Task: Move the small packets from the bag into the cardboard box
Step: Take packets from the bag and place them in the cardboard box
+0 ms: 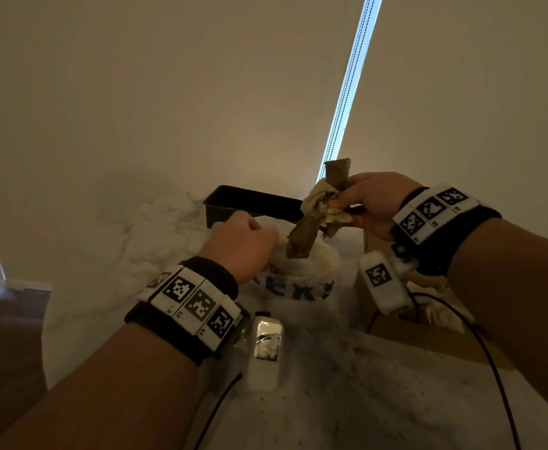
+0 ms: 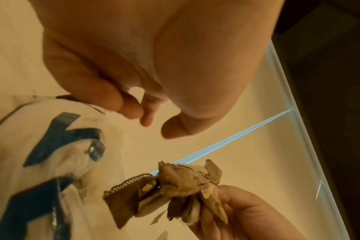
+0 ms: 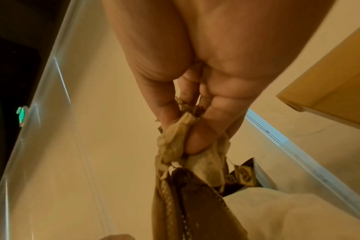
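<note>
The desk [image 1: 379, 384] carries the bag [image 1: 301, 271] at frame centre, the cardboard box [image 1: 435, 339] at lower right. Your left hand [image 1: 243, 243] is loosely curled and holds nothing above the bag, probably to steady it. Your right hand [image 1: 368, 203] pinches a bunch of small packets [image 1: 318, 216] above the bag, the longest hanging down-left.

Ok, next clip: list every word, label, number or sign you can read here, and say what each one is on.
White bag: large blue letters, partly folded; "K" reads in the head view, the rest cannot be made out.
Wrist bands: black-and-white square codes, with tiny figures beneath too small to read.
Small packets held in the right hand: no readable text.
Cardboard box: no print visible.
Green lit sign in the right wrist view: too blurred to read.
</note>
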Motion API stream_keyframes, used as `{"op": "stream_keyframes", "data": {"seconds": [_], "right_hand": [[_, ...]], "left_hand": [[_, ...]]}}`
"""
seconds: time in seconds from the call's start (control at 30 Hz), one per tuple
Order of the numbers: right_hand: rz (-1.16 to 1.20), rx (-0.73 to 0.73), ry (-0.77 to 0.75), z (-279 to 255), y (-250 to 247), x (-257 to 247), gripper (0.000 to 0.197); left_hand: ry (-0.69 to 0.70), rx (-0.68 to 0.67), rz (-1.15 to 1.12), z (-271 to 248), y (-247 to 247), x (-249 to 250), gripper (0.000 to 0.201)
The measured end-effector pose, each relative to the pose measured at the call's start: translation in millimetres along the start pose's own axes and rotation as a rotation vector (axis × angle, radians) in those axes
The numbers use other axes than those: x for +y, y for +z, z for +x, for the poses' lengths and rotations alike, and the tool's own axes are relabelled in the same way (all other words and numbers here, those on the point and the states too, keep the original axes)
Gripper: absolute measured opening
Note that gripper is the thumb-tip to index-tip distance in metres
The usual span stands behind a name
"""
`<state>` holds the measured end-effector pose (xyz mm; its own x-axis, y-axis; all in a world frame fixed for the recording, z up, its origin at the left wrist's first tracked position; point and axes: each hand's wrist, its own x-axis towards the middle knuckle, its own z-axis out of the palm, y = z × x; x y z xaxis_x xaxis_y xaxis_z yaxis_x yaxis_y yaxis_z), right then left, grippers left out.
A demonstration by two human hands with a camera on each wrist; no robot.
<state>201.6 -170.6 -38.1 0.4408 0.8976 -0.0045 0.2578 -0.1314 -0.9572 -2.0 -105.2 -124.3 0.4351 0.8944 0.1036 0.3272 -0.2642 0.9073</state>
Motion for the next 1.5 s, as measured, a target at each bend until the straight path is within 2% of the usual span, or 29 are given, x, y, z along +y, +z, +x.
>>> {"op": "stream_keyframes", "data": {"seconds": [0.13, 0.2, 0.33, 0.4, 0.47, 0.57, 0.63, 0.77, 0.87, 1.0, 1.2, 1.27, 1.37, 1.5], "right_hand": [[0.205, -0.062, 0.000, -17.6, -4.3, -13.2, 0.027], [0.316, -0.097, 0.000, -26.6, -4.4, -17.7, 0.031], [0.467, -0.166, -0.028, -41.6, -4.6, -19.9, 0.034], [0.527, -0.204, -0.036, -47.1, -4.3, -16.4, 0.037], [0.583, -0.265, -0.037, -51.4, -2.6, -8.8, 0.043], [0.653, -0.360, -0.023, -54.4, 5.0, 5.3, 0.043], [0.642, -0.405, -0.021, -53.7, 11.2, 14.0, 0.042], [0.513, -0.398, 0.007, -49.8, 20.7, 30.5, 0.032], [0.419, -0.344, 0.015, -47.1, 23.2, 40.0, 0.029], [0.188, -0.310, -0.069, -46.1, 23.0, 47.8, 0.022], [-0.127, -0.248, -0.233, -48.6, 19.0, 52.0, 0.019], [-0.177, -0.242, -0.273, -52.1, 18.8, 53.1, 0.018], [-0.185, -0.271, -0.321, -56.4, 20.6, 56.3, 0.019], [-0.051, -0.271, -0.320, -58.8, 21.8, 58.1, 0.017]], "left_hand": [[0.068, 0.034, -0.333, -2.6, 0.7, 9.3, 0.034], [0.059, -0.028, -0.498, -4.0, 2.7, 12.1, 0.038], [-0.019, -0.171, -0.681, -10.3, 4.3, 15.8, 0.044], [-0.056, -0.263, -0.780, -12.5, 5.9, 15.1, 0.053], [-0.135, -0.394, -0.923, -16.0, 11.2, 15.6, 0.075], [-0.276, -0.629, -1.102, -23.4, 20.0, 19.1, 0.104], [-0.323, -0.744, -1.164, -28.0, 22.8, 22.5, 0.111], [-0.316, -0.764, -1.176, -26.3, 23.2, 25.3, 0.097], [-0.299, -0.715, -1.168, -25.1, 26.6, 23.1, 0.092], [-0.317, -0.638, -1.187, -23.2, 32.5, 21.8, 0.085], [-0.327, -0.506, -1.214, -26.1, 40.2, 28.6, 0.059], [-0.320, -0.506, -1.203, -28.1, 41.9, 30.9, 0.052], [-0.332, -0.515, -1.142, -27.2, 41.3, 32.1, 0.032], [-0.342, -0.467, -1.092, -24.5, 42.6, 27.6, 0.027]]}}
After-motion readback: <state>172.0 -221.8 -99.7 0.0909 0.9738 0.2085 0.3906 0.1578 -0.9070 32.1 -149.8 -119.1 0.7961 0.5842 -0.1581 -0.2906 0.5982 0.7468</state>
